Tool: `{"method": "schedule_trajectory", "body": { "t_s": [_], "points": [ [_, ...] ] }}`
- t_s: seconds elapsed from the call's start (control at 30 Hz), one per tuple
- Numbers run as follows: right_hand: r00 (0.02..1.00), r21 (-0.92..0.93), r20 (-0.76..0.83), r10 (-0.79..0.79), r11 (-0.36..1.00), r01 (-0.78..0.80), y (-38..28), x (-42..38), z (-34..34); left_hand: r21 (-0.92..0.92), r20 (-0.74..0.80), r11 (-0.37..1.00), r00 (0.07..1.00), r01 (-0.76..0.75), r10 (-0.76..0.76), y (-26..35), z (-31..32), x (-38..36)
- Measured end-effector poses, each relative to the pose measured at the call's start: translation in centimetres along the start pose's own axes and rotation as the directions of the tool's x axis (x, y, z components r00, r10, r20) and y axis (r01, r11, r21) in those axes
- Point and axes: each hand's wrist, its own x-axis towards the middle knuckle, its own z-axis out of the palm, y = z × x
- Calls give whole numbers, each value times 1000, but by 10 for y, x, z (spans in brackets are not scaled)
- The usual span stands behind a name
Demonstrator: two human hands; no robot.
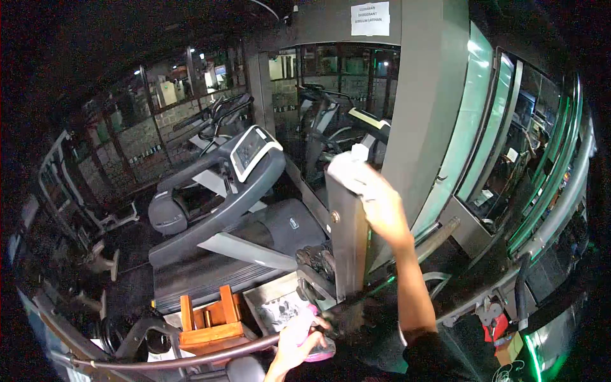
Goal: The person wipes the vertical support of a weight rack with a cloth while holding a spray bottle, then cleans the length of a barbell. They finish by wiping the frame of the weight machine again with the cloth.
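Note:
My right hand [384, 210] is stretched forward, fingers closed over a white cloth [345, 173] pressed on the top of a narrow grey metal post [347, 235]. Some of the cloth is washed out by glare. Low in the view, my left hand [291, 347] is wrapped round a pink spray bottle [323, 351]. Its pink head shows above my fingers, and its lower part sticks out to the right of them.
A treadmill [235, 223] with a tilted console [254, 153] fills the left middle. Below it are an orange wooden stool [212, 328] and an open tray [277, 309]. A curved metal rail [172, 364] crosses the front. Glass panels [461, 140] stand at right.

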Motion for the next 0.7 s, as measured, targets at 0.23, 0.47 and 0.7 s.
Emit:
{"method": "schedule_trajectory", "body": {
  "t_s": [0.23, 0.47, 0.7],
  "points": [
    [956, 78, 201, -213, 977, 201, 11, -34, -35, 106, -176, 993, 981, -58, 76, -18, 46, -2],
    [671, 850, 210, 711, 206, -484, 63, -142, -33, -3, -386, 999, 922, -35, 31, -37, 87, -29],
    [679, 868, 311, 665, 92, -489, 93, -192, -18, 111, -578, 991, 816, 72, 6, -59, 132, -51]
  ]
}}
